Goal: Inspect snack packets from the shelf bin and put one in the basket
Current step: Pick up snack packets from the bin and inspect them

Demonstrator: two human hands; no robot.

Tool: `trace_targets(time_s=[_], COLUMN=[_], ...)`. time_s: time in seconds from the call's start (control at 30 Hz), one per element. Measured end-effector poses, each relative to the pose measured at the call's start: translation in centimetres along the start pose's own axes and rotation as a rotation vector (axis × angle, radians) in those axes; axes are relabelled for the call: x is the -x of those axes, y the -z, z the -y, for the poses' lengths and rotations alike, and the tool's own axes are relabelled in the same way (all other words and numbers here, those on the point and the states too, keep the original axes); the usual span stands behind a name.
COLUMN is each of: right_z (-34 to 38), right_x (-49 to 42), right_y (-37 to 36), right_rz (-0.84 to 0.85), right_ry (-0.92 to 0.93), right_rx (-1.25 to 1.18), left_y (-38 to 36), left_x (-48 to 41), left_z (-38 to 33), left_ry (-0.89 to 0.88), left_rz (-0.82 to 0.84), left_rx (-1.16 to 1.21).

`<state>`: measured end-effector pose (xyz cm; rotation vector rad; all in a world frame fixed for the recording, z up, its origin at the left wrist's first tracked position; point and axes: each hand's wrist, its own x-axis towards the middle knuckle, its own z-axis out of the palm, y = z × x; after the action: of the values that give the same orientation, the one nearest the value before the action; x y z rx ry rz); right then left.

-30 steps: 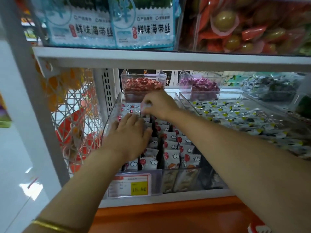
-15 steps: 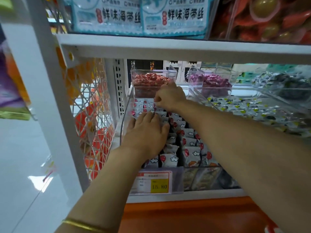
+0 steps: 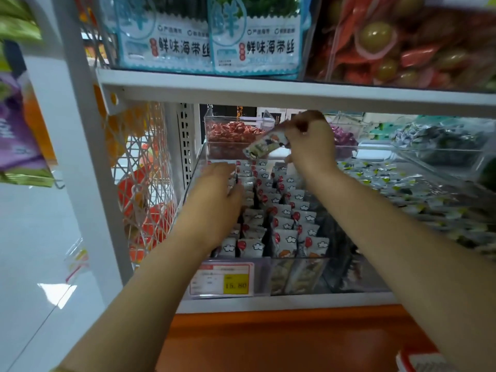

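Note:
A clear shelf bin (image 3: 295, 277) holds rows of small white snack packets (image 3: 284, 226) with red dots and cloud marks. My right hand (image 3: 311, 142) is raised above the bin's back end, pinching one snack packet (image 3: 264, 147) that hangs tilted in the air. My left hand (image 3: 214, 202) lies flat, palm down, on the packets along the bin's left side. At the bottom right a red and white corner (image 3: 418, 361) shows; I cannot tell whether it is the basket.
A white shelf board (image 3: 268, 89) runs just above my hands, with blue seaweed packs (image 3: 209, 41) on it. Clear bins of red candy (image 3: 233, 131), purple candy (image 3: 345, 138) and green-white packets (image 3: 402, 183) surround the bin. A white wire mesh (image 3: 145, 183) hangs left. A price label (image 3: 222, 280) fronts the bin.
My right hand has lifted out of the bin's back rows with one packet pinched in its fingers. My left hand stays on the packets. The camera moved closer.

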<state>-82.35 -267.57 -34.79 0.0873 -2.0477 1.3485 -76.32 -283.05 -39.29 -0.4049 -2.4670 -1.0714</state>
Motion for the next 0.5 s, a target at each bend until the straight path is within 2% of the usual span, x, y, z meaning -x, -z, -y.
trace_targets(time_s=[0.1, 0.23, 0.33, 0.5], right_z=[0.4, 0.7, 0.3, -0.7], right_x=[3.9, 7.9, 9.8, 11.0], right_y=[3.7, 7.2, 8.5, 9.9], right_rz=[0.050, 0.087, 0.087, 0.119], right_ry=[-0.131, -0.309, -0.376, -0.434], right_rx=[-0.188, -0.448, -0.582, -0.735], left_y=[0.5, 0.6, 0.4, -0.4], left_x=[1.4, 3.1, 3.5, 3.6], left_z=[-1.2, -2.2, -2.7, -3.3], left_ry=[0.061, 0.202, 0.297, 0.348], left_rz=[-0.018, 0.083, 0.134, 0.110], left_rx=[0.160, 0.395, 0.610, 0.702])
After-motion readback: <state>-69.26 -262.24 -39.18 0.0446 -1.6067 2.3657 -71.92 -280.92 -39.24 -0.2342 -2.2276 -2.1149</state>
